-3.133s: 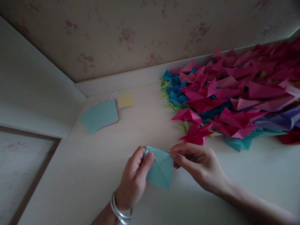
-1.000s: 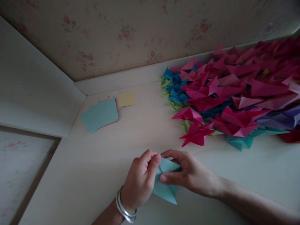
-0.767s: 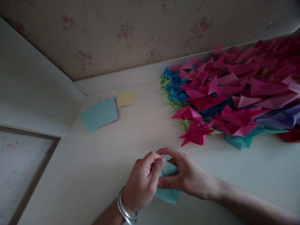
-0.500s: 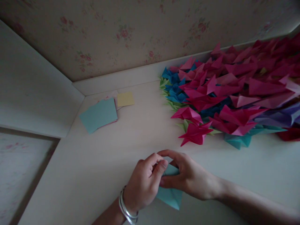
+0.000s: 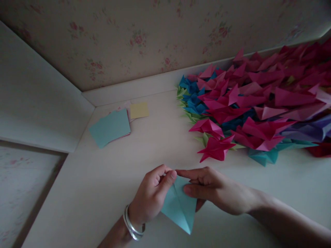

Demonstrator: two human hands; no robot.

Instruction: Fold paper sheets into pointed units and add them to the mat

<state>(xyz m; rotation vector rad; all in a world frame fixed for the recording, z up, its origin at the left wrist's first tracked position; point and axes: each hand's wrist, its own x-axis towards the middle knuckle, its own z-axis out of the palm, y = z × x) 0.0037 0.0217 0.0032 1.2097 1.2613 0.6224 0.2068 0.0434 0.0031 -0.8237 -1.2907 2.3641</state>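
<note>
One pale table fills most of the view, set into a corner under flowered wallpaper. On its right side a large heap of folded paper shapes is spread, mostly pink and magenta, with blue, green, purple and teal pieces among them; they are too many and too overlapped to be counted. Near the far left corner a small stack of flat sheets is laid, teal on top with pink edges showing beneath, and one yellow sheet is set just beside it.

At the near edge one teal folded paper is held above the table, its point turned toward the camera. Its upper corner is pinched by the left hand, thumb and curled fingers closed on it; silver bangles, perhaps two or three in the dim light, are worn at that wrist. The right hand is reached in from the right, forearm low over the table, with index finger extended across the paper's top edge and thumb pressed against its right side, so the paper is gripped between both hands.
</note>
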